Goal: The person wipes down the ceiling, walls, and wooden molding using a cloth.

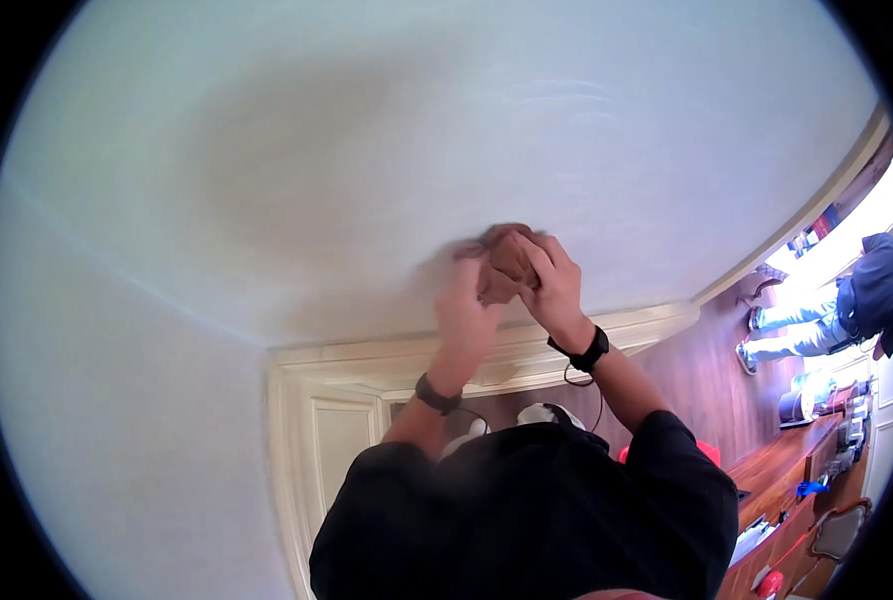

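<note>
A crumpled brown cloth (pixel 510 258) is bunched up against the pale, smooth wall (pixel 367 180). My right hand (pixel 559 290) grips its right side, fingers bent into the folds. On the opposite side, my left hand (pixel 469 305) is closed around the edge of the cloth and is somewhat blurred. Both wrists wear dark bands, each with a thin cable running from it. Just below my hands runs a cream moulding (pixel 487 355).
At the right, a person (pixel 837 305) in a dark top and light jeans stands on the wooden floor (pixel 667 370). A long wooden desk (pixel 787 460) with several items on it is at the lower right, near a chair (pixel 843 530). A cream panelled frame (pixel 342 440) stands lower left.
</note>
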A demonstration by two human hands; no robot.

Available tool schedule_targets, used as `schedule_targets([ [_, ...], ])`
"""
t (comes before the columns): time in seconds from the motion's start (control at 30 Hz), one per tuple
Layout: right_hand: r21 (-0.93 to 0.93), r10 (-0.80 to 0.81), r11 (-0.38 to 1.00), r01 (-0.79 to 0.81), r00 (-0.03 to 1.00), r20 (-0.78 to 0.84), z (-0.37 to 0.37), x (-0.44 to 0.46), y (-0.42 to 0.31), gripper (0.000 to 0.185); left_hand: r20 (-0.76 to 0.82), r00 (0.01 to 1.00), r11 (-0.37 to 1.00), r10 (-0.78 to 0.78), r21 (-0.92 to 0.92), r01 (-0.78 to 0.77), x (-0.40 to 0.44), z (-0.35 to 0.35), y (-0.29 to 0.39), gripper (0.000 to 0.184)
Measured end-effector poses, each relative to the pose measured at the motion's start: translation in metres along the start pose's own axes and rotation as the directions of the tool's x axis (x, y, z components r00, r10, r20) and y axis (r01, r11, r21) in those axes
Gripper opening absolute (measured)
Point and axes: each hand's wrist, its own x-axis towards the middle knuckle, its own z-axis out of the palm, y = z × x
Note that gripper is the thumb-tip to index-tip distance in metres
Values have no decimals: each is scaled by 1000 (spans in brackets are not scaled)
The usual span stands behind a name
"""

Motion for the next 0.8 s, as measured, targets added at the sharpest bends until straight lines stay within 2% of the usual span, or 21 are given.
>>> schedule_targets([
  [0.03,15,-10,1000,9,999,37,-8,13,-9,67,-61,998,1000,10,24,-9,5,1,7,43],
  [0.13,8,-112,994,113,991,-75,-25,42,-10,67,-217,971,991,98,-67,-114,28,12,43,28],
  [0.17,5,-81,997,81,994,-74,-40,52,-15,67,-199,978,992,58,-97,-79,34,18,54,28],
  [0.27,-53,-55,997,48,987,-154,-82,69,0,49,-201,964,979,172,-73,-190,55,50,92,30],
  [0.37,-59,-65,997,54,978,-196,-121,63,35,61,-164,949,956,268,-72,-283,64,99,101,44],
  [0.4,-55,-70,997,59,974,-217,-133,58,47,64,-97,962,961,256,-82,-264,60,113,102,46],
  [0.43,10,20,1000,-19,980,-196,-145,50,52,68,-28,970,966,242,-88,-243,56,126,104,47],
  [0.47,3,40,999,-41,979,-199,-154,39,62,68,42,973,970,227,-93,-222,51,139,103,49],
  [0.5,-5,53,998,-56,978,-203,-159,27,75,68,68,952,954,298,-70,-293,47,151,99,51],
  [0.6,17,102,995,-101,981,-163,-158,-10,112,66,243,965,995,96,-3,-98,20,191,68,50],
  [0.67,80,162,985,-156,984,-80,-157,-28,127,64,199,979,979,37,-202,4,-8,217,20,50],
  [0.7,-2,118,993,-118,990,-73,-156,-29,131,63,183,983,978,35,-211,5,-9,217,23,50],
  [0.73,16,128,992,-127,991,-42,-158,-29,132,62,167,985,976,32,-219,5,-10,216,27,50],
  [0.8,57,146,987,-147,989,23,-162,-24,124,60,145,985,995,93,-52,-86,-11,195,47,49],
])
